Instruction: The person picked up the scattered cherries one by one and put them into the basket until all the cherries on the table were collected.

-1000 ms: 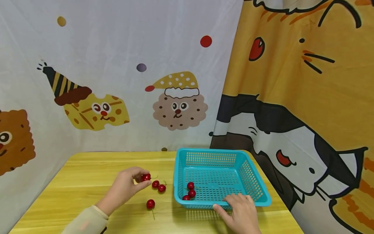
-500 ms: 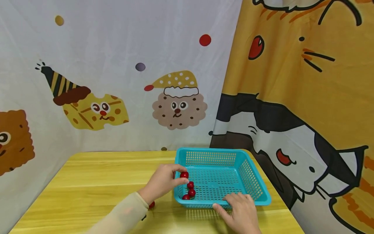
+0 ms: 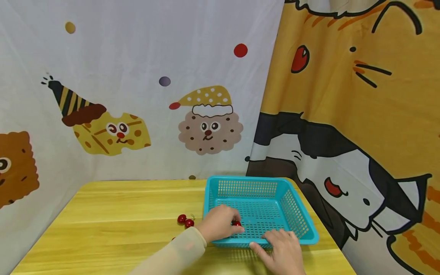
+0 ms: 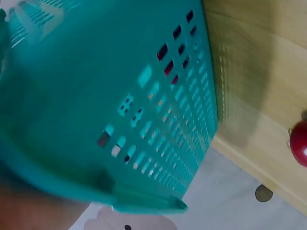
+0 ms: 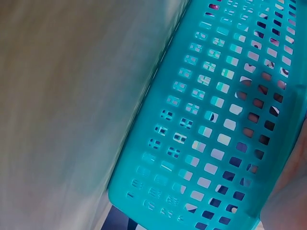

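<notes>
My left hand (image 3: 221, 222) reaches over the left side of the blue plastic basket (image 3: 260, 241). Between its thumb and fingers it pinches a red cherry (image 3: 236, 224), low inside the basket. Other cherries in that corner are hidden by the hand; dark red shows through the basket wall (image 4: 163, 120) in the left wrist view. My right hand (image 3: 283, 252) grips the basket's front rim, fingers over it and thumb outside. Two cherries (image 3: 189, 223) lie on the table left of the basket. A sliver of another cherry (image 3: 173, 238) shows beside the left sleeve.
The basket stands on a yellow wood-grain table (image 3: 120, 214), near its right edge. A pale cartoon curtain (image 3: 137, 57) hangs behind the table, and an orange cat-print curtain (image 3: 343, 114) hangs at the right. The left forearm crosses the table's front.
My left hand has carried a cherry from the table on the left, over the basket's left rim and down inside. The right hand has stayed at the front rim.
</notes>
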Tool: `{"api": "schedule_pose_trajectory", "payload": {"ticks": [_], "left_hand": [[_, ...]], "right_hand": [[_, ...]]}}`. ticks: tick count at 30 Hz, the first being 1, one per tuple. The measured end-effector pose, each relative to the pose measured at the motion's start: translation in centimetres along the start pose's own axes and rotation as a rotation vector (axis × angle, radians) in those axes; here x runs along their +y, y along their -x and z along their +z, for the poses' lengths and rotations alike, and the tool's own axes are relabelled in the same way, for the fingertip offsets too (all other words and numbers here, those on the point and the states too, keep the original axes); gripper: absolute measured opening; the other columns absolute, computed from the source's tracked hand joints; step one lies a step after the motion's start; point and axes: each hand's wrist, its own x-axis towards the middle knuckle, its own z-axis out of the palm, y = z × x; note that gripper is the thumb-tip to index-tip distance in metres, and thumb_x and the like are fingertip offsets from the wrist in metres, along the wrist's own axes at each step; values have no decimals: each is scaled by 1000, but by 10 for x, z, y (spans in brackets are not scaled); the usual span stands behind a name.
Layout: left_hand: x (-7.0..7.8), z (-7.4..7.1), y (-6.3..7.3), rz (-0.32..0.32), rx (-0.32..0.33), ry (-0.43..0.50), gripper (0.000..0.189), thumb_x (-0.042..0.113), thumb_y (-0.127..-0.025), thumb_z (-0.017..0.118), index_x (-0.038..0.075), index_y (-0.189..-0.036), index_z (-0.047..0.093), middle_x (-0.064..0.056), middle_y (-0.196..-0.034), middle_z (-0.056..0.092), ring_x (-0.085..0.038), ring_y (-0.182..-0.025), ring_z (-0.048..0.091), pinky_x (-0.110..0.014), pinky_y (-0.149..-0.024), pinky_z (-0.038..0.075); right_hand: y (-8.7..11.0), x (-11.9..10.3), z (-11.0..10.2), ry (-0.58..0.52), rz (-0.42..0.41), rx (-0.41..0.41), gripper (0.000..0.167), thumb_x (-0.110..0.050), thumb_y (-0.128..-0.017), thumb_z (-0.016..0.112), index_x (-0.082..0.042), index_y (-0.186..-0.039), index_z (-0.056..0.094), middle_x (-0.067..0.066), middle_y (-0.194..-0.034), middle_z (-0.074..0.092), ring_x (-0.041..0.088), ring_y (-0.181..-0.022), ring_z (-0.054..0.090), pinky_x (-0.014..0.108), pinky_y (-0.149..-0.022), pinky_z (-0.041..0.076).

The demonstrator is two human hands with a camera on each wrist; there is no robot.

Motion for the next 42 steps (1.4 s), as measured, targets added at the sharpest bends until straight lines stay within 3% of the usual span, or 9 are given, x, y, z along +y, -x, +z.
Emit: {"api": "schedule_pose_trajectory", "payload": {"ticks": [6, 14, 37, 42], "left_hand": [[2, 9, -3, -44, -67, 38, 29, 43, -94, 82, 17, -109, 83, 10, -91, 79, 4, -71, 62, -18, -68, 54], [3, 9, -4, -90, -117, 36, 26, 40, -95, 82, 18, -109, 83, 10, -89, 78, 3, -69, 61, -19, -66, 55], [1, 11, -8, -98, -161, -48, 26, 33, -91, 88, 17, -111, 84, 6, -99, 81, -2, -81, 70, -24, -75, 60], [1, 9, -7, -71, -125, -38, 26, 33, -95, 83, 17, -116, 82, 5, -106, 81, -5, -94, 73, -25, -82, 62]], "right_hand": [[1, 1, 2, -10, -24, 32, 33, -63, -81, 84, -32, -81, 74, -16, -76, 66, 3, -69, 55, 30, -68, 41], [0, 2, 3, -6, -37, 50, 35, -64, -81, 84, -31, -82, 74, -15, -76, 67, 5, -68, 55, 31, -67, 41], [0, 4, 4, 0, -47, 53, 36, -65, -81, 83, -31, -82, 75, -14, -75, 67, 7, -68, 56, 31, -66, 42], [0, 4, 3, -1, -44, 46, 36, -65, -82, 83, -30, -83, 75, -14, -75, 68, 7, -69, 58, 31, -67, 42]]}}
